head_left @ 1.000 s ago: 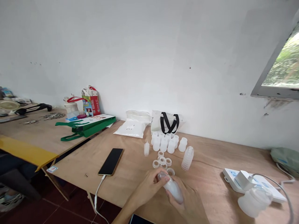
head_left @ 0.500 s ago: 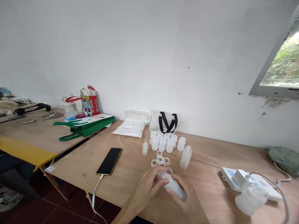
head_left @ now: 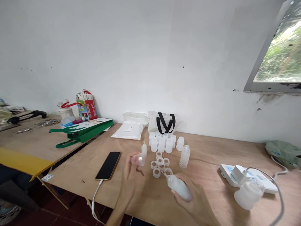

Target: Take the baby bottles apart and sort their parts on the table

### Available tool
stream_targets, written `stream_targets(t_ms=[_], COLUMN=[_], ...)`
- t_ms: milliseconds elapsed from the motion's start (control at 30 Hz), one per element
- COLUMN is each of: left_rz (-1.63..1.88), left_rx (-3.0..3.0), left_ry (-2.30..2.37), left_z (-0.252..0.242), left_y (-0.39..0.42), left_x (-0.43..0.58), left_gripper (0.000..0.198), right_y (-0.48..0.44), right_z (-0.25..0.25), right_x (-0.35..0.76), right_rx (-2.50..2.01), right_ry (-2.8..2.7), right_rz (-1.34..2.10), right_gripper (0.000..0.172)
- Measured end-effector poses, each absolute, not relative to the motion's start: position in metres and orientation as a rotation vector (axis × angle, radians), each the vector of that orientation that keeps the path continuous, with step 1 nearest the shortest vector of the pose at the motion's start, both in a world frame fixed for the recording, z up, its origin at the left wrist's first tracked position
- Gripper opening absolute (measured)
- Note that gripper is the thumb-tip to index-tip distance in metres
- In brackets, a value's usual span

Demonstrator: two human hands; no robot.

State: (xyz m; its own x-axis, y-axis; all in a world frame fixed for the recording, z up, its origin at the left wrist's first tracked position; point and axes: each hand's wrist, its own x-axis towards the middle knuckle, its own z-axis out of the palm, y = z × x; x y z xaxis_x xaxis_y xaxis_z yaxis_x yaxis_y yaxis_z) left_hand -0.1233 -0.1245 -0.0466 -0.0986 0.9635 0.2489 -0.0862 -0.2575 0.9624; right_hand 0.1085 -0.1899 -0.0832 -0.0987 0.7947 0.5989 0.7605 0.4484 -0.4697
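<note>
The left hand [head_left: 131, 185] pinches a small translucent plastic cap [head_left: 140, 159] between its fingers, well apart from the plastic bottle [head_left: 179, 187] held in the right hand [head_left: 194, 201]. Loose plastic rings [head_left: 160, 164] and upright plastic cups [head_left: 161, 143] lie on the bench [head_left: 207, 163] ahead of both hands, unassembled.

Quick colour rundown for ya: your bottle [head_left: 180, 187] is milky white, and the plastic cap [head_left: 140, 159] is clear-ish w/ a frosted look. The tote bag [head_left: 166, 123] behind them is white w/ black straps making a V. The phone [head_left: 108, 165] has an all-black screen. You've got tan plywood [head_left: 207, 163] w/ faint wood grain, a yellow board [head_left: 21, 161] on the left, a green bag [head_left: 87, 131], a red-and-blue printed box [head_left: 86, 108], dark red floor tiles [head_left: 58, 213], and a grey-green sack [head_left: 283, 153] far right.
</note>
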Motion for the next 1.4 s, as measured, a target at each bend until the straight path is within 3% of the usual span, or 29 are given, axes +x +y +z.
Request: stream_targets(t_ms=[133, 367, 567, 933, 1100, 1400], left_rz=[1.511, 1.077, 0.996, 0.838, 1.120, 0.826], left_rx=[1.350, 1.978, 2.292, 2.323, 1.927, 1.827], left_ry=[0.988, 0.879, 0.756, 0.864, 0.812, 0.706], left_z=[-0.042, -0.024, -0.007, -0.031, -0.028, -0.041], left_y=[-0.104, -0.070, -0.052, -0.053, -0.088, -0.129], left_x=[-0.122, -0.050, 0.013, 0.034, 0.005, -0.059], left_gripper=[0.051, 0.031, 0.047, 0.064, 0.045, 0.023], right_y=[-0.189, -0.193, -0.198, -0.200, -0.195, -0.192], right_z=[-0.081, -0.072, -0.070, -0.061, -0.061, -0.057], right_x=[0.129, 0.156, 0.176, 0.177, 0.173, 0.153], right_rx=[-1.399, -1.445, -1.438, -1.445, -1.492, -1.453], right_ry=[-1.631, -1.426, -1.374, -1.385, -1.425, -1.780], right_rz=[0.290, 0.205, 0.106, 0.114, 0.286, 0.657], right_gripper=[0.032, 0.041, 0.043, 0.042, 0.037, 0.035])
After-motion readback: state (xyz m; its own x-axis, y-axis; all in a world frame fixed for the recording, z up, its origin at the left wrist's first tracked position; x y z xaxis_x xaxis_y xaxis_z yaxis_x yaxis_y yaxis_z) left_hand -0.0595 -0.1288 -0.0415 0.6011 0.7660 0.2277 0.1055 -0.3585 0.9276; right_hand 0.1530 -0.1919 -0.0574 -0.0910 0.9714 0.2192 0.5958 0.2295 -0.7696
